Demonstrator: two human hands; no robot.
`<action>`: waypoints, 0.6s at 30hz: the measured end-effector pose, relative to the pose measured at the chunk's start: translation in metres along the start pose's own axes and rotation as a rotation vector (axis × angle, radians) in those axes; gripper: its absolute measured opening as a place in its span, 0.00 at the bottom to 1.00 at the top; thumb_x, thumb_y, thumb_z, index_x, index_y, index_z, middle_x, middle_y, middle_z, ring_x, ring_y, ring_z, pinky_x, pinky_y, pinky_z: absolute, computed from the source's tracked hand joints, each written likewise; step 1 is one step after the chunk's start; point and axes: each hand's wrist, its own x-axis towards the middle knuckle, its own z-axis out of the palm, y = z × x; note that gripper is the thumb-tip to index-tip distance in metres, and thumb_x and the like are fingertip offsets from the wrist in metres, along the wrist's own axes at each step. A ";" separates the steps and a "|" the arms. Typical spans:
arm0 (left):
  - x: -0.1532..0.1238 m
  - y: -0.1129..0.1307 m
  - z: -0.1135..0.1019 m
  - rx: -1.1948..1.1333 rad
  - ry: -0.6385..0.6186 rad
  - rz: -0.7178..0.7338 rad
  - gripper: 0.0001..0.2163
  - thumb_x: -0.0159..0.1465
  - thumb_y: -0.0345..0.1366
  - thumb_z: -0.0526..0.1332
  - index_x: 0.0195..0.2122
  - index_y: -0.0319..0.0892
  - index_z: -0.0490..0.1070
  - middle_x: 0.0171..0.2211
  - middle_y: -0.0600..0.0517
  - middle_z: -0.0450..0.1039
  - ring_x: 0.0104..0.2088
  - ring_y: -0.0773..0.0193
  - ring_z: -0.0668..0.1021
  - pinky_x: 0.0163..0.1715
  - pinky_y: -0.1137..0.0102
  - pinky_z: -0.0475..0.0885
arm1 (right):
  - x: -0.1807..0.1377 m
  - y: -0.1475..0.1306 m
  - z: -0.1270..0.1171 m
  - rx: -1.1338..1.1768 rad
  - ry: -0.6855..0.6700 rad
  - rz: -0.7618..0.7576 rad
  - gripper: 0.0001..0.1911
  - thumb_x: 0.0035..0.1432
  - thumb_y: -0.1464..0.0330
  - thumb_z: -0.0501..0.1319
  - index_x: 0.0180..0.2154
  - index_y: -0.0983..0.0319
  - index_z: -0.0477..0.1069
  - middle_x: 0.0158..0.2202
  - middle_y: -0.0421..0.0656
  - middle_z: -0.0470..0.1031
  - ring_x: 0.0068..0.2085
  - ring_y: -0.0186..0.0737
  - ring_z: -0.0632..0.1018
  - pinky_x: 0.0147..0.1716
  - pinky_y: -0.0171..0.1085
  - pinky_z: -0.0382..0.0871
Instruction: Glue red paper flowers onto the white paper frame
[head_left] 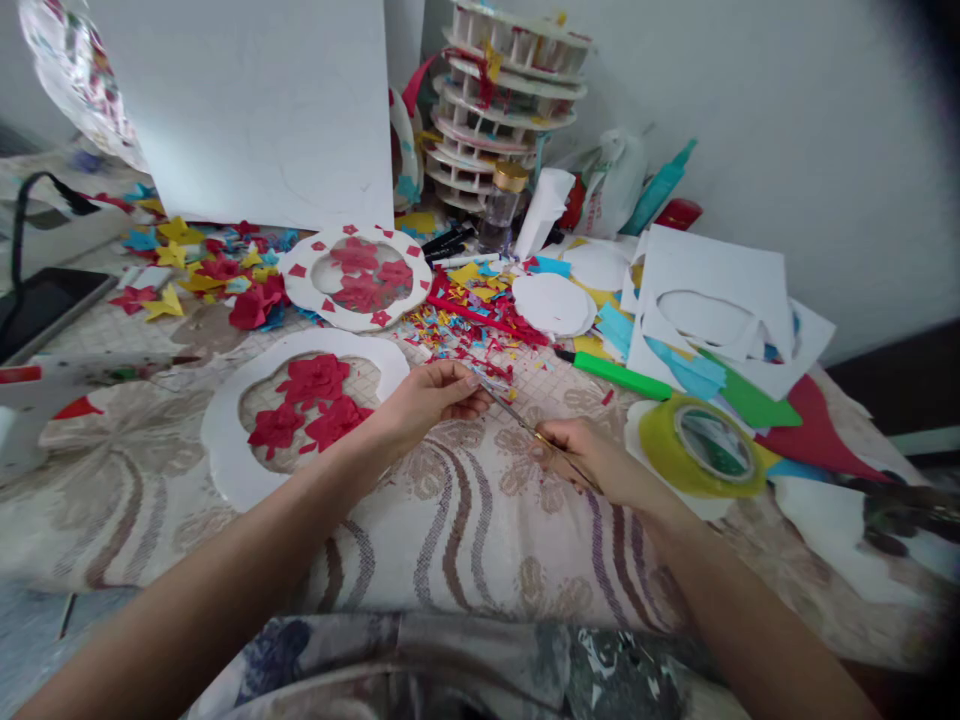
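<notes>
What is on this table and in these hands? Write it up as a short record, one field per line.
Right hand: holding scissors
Left hand: pinched shut near the blade tips; any piece held is too small to make out
Near ring: white, with three red paper flowers inside its opening
Far ring: white with red patches
Paper scraps: multicoloured, beyond the left hand
Tape roll: yellow, beside the right wrist
Surface: patterned tablecloth

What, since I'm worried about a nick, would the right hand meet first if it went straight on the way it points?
Probably the left hand: the scissors in the right hand point toward it, though depth there is hard to judge.
</notes>
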 end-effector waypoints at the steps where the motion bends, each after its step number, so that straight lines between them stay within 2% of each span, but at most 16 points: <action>1: 0.000 0.000 0.000 -0.002 0.002 -0.002 0.09 0.57 0.36 0.63 0.28 0.37 0.66 0.29 0.49 0.76 0.28 0.70 0.77 0.32 0.75 0.72 | 0.000 0.000 0.000 -0.020 0.006 -0.004 0.24 0.58 0.51 0.52 0.22 0.62 0.61 0.15 0.34 0.58 0.19 0.30 0.61 0.20 0.31 0.49; 18: 0.000 -0.003 0.002 0.044 0.034 0.053 0.10 0.56 0.38 0.64 0.28 0.37 0.66 0.27 0.50 0.75 0.28 0.70 0.77 0.32 0.74 0.72 | 0.003 -0.004 0.001 -0.222 0.084 0.015 0.27 0.58 0.46 0.49 0.20 0.61 0.56 0.18 0.36 0.57 0.23 0.33 0.63 0.24 0.32 0.49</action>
